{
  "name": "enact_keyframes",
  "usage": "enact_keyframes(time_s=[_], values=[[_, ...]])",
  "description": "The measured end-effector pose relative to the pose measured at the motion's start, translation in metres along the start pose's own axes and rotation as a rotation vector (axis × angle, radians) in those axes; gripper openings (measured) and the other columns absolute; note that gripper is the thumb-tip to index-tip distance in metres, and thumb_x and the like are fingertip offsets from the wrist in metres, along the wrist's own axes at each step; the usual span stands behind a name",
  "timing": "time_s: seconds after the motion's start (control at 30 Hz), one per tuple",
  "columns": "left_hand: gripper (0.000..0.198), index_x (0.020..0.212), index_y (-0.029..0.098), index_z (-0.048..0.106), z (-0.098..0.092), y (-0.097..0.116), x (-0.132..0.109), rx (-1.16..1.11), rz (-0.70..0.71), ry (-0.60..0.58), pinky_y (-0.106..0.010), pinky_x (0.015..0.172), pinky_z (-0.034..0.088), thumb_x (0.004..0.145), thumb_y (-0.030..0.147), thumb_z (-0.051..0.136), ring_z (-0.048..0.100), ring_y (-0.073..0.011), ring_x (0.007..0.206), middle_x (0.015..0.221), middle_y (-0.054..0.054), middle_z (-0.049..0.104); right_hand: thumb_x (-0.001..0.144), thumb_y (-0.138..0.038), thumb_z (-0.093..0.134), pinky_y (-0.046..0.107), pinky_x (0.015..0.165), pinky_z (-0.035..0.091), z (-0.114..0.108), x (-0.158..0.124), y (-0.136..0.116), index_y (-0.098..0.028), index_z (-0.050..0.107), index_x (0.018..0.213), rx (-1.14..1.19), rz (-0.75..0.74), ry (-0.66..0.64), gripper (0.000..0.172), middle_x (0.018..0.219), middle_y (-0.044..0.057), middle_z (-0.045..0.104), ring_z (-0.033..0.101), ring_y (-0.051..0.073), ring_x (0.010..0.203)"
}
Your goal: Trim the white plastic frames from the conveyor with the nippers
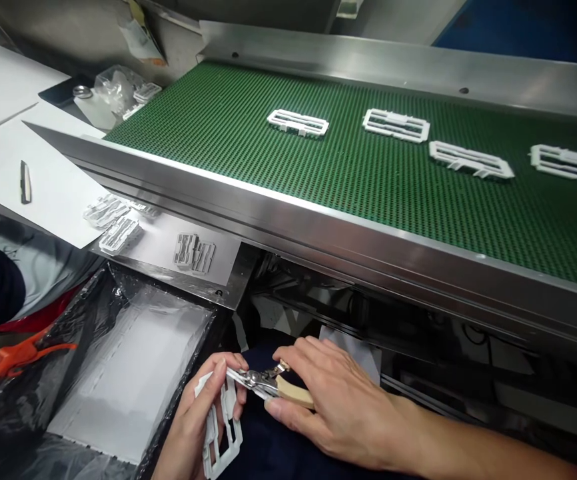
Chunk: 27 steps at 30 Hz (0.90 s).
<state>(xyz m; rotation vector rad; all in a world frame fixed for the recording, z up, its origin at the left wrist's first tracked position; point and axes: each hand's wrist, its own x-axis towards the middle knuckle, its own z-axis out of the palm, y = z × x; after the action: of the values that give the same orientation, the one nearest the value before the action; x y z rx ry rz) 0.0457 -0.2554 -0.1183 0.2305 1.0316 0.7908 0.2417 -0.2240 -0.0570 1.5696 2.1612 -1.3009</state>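
My left hand (196,420) grips a white plastic frame part (221,433) low in the view, over my lap. My right hand (336,407) is closed round small cutting pliers (271,385) with beige handles. The metal jaws of the pliers touch the top edge of the frame, next to my left fingers. Several more white frame parts (298,123) lie in a row on the green conveyor belt (278,173) above.
A black-lined bin with white sheets (133,373) sits left of my hands. Small white trimmed pieces (194,253) rest on a steel shelf under the conveyor's rail (318,227). Orange-handled scissors (16,357) lie at far left; a knife (25,182) lies on white paper.
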Motion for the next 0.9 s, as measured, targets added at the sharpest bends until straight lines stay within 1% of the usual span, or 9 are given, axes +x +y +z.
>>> enact_keyframes(time_s=[0.1, 0.2, 0.3, 0.47, 0.57, 0.63, 0.77, 0.83, 0.9], values=[[0.026, 0.089, 0.017, 0.062, 0.002, -0.001, -0.002, 0.067, 0.044, 0.054, -0.017, 0.058, 0.041, 0.091, 0.042, 0.053, 0.043, -0.0114, 0.059, 0.068, -0.001, 0.055, 0.09, -0.052, 0.047, 0.049, 0.088, 0.042, 0.005, -0.001, -0.001, -0.022, 0.054, 0.114, -0.024, 0.028, 0.01, 0.039, 0.101, 0.007, 0.057, 0.052, 0.026, 0.094], [0.028, 0.091, 0.018, 0.062, 0.004, -0.001, -0.003, 0.168, 0.092, 0.102, -0.016, 0.058, 0.041, 0.09, 0.044, 0.053, 0.044, -0.0118, 0.06, 0.066, -0.001, 0.056, 0.09, -0.052, 0.046, 0.051, 0.091, 0.04, 0.008, -0.001, -0.001, -0.021, 0.054, 0.115, -0.055, 0.032, 0.035, 0.041, 0.102, 0.008, 0.058, 0.053, 0.027, 0.097], [0.028, 0.091, 0.019, 0.063, 0.004, 0.0, -0.004, 0.243, 0.132, 0.14, -0.017, 0.06, 0.042, 0.088, 0.046, 0.056, 0.047, -0.0123, 0.06, 0.07, -0.001, 0.059, 0.09, -0.053, 0.046, 0.051, 0.094, 0.039, 0.01, 0.0, -0.001, -0.02, 0.054, 0.117, -0.078, 0.028, 0.055, 0.043, 0.104, 0.008, 0.058, 0.053, 0.027, 0.098], [0.027, 0.093, 0.021, 0.064, 0.002, 0.0, -0.005, 0.314, 0.14, 0.177, -0.019, 0.06, 0.043, 0.086, 0.046, 0.059, 0.051, -0.0147, 0.063, 0.067, -0.001, 0.059, 0.092, -0.052, 0.045, 0.049, 0.092, 0.04, 0.011, 0.0, -0.004, -0.02, 0.055, 0.115, -0.138, 0.02, 0.083, 0.041, 0.101, 0.007, 0.058, 0.053, 0.026, 0.096], [0.027, 0.092, 0.021, 0.064, 0.003, 0.0, -0.007, 0.311, 0.155, 0.199, -0.019, 0.06, 0.043, 0.084, 0.047, 0.061, 0.052, -0.0154, 0.064, 0.069, -0.001, 0.06, 0.093, -0.052, 0.043, 0.045, 0.086, 0.043, 0.013, 0.0, -0.004, -0.02, 0.057, 0.11, -0.184, -0.006, 0.095, 0.039, 0.096, 0.007, 0.059, 0.055, 0.024, 0.09], [0.028, 0.091, 0.022, 0.065, 0.004, 0.0, -0.008, 0.302, 0.166, 0.219, -0.019, 0.061, 0.044, 0.082, 0.048, 0.063, 0.053, -0.0155, 0.064, 0.07, -0.001, 0.061, 0.093, -0.053, 0.042, 0.04, 0.078, 0.045, 0.016, -0.001, -0.002, -0.02, 0.058, 0.103, -0.224, -0.03, 0.119, 0.037, 0.09, 0.005, 0.059, 0.056, 0.023, 0.082], [0.027, 0.091, 0.021, 0.065, 0.006, 0.0, -0.01, 0.293, 0.179, 0.253, -0.017, 0.058, 0.043, 0.082, 0.047, 0.064, 0.052, -0.0147, 0.062, 0.066, -0.001, 0.06, 0.092, -0.052, 0.044, 0.034, 0.065, 0.041, 0.023, 0.001, 0.002, -0.022, 0.058, 0.093, -0.313, -0.09, 0.219, 0.034, 0.08, 0.003, 0.059, 0.056, 0.02, 0.071], [0.026, 0.09, 0.021, 0.066, 0.008, 0.0, -0.009, 0.251, 0.174, 0.243, -0.016, 0.056, 0.043, 0.082, 0.045, 0.064, 0.05, -0.0137, 0.06, 0.064, 0.0, 0.059, 0.092, -0.052, 0.045, 0.032, 0.062, 0.038, 0.023, 0.003, 0.003, -0.022, 0.057, 0.09, -0.286, -0.092, 0.222, 0.032, 0.077, 0.001, 0.059, 0.056, 0.019, 0.068], [0.025, 0.089, 0.019, 0.066, 0.009, 0.001, -0.007, 0.128, 0.144, 0.237, -0.016, 0.055, 0.045, 0.08, 0.042, 0.067, 0.051, -0.0128, 0.06, 0.068, -0.001, 0.061, 0.092, -0.051, 0.044, 0.029, 0.059, 0.037, 0.02, 0.006, 0.002, -0.023, 0.054, 0.087, -0.159, -0.045, 0.188, 0.031, 0.074, -0.001, 0.058, 0.056, 0.017, 0.065]])
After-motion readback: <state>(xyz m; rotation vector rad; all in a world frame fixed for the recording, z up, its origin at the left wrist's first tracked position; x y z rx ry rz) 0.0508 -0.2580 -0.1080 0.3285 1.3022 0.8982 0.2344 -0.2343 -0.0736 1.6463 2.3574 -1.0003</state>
